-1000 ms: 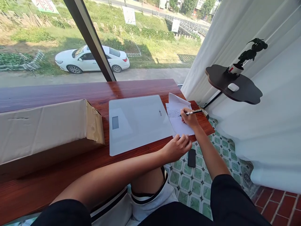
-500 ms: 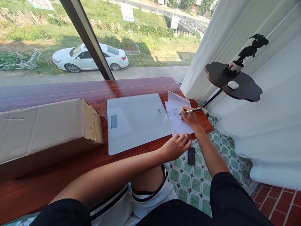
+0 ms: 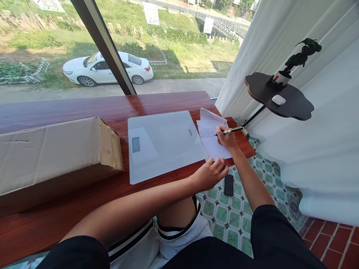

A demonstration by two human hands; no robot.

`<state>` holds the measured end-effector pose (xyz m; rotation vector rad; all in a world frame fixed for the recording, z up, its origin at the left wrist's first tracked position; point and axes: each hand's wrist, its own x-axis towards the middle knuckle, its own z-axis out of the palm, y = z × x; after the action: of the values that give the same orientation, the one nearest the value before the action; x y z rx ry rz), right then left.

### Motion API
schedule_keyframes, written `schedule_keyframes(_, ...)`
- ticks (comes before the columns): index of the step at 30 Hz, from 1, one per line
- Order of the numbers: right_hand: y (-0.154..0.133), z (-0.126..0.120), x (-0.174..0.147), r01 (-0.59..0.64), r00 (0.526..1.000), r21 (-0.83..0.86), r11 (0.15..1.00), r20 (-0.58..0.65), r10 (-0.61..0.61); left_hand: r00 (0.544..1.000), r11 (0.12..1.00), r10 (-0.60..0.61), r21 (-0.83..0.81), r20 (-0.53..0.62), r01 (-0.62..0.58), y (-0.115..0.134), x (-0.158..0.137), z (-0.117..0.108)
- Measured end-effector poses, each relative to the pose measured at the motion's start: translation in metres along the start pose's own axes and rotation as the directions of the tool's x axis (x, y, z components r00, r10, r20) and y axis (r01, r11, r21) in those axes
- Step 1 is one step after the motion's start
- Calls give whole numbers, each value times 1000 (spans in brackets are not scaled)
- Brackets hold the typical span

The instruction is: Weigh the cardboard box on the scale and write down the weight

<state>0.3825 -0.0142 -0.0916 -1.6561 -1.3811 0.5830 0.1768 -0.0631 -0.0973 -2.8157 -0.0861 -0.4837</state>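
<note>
My right hand (image 3: 226, 139) is closed around a pen (image 3: 233, 130), its tip on a sheet of paper (image 3: 217, 148). Lines of small dark handwriting fill the paper's upper part, and its lower part is blank. At the paper's near edge rests my left hand (image 3: 211, 173), fingers apart and slightly bent, their tips on the sheet by the table edge. A folded-up leaf of paper (image 3: 211, 115) stands behind the written page. Directly left of the paper lies a flat pale scale (image 3: 165, 147) with a small grey display; its corner meets the sheet.
A cardboard box (image 3: 58, 149) sits at left on the reddish wooden table (image 3: 165, 99). A phone (image 3: 229, 185) lies on the green tiled floor below. To the right, a dark side table (image 3: 260, 87) carries a potted plant (image 3: 282, 77) and a white case (image 3: 278, 99), before white curtains.
My right hand and the pen have shifted very slightly to the right along the written line. My left hand stays at the paper's near edge.
</note>
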Motion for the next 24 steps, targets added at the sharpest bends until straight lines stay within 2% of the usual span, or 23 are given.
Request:
schedule_keyframes(16, -1, 0, 2, 19, 1000, -29, 999, 10, -19, 1000, 1000, 5, 20, -23, -4, 0, -1, 1)
schedule_keyframes(20, 0, 0, 2, 55, 998, -13, 998, 14, -55, 998, 999, -5, 44, -64, 8, 0, -1, 2)
schedule_keyframes(24, 0, 1, 3, 11, 1000, 0, 1000, -1, -11, 996, 999, -12, 37, -88, 15, 1, -1, 3)
